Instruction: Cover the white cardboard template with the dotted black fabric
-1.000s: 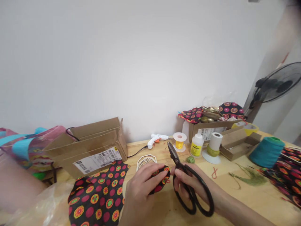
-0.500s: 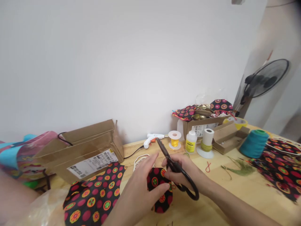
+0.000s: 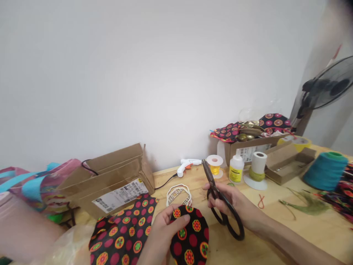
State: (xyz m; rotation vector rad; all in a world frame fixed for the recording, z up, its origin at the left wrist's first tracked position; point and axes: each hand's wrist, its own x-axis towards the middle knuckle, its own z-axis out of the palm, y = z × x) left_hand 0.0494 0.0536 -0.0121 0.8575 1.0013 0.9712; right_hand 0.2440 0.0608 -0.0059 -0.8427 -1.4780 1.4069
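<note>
Between the thumb and fingers of my left hand (image 3: 166, 229) is a rounded piece of patterned fabric (image 3: 193, 237), black with orange and magenta flower circles. My right hand (image 3: 227, 197) grips black-handled scissors (image 3: 209, 175), whose blades point up and away and look closed. The scissors are apart from the fabric piece. A larger sheet of the same fabric (image 3: 124, 232) lies left of my left hand. Just beyond the held piece, a pale lattice-pattern frame (image 3: 178, 195) rests on the table.
A cardboard box (image 3: 118, 180) stands at the left. Along the back are a white glue gun (image 3: 187, 166), a yellow thread spool (image 3: 215, 169), a glue bottle (image 3: 236, 169) and a filled box (image 3: 234, 151). To the right sit a teal thread cone (image 3: 325, 171) and a green tassel (image 3: 306, 201).
My hands have moved apart, with the scissors now to the right, away from the fabric piece. The piece shows more fully in my left hand. The view has shifted slightly left.
</note>
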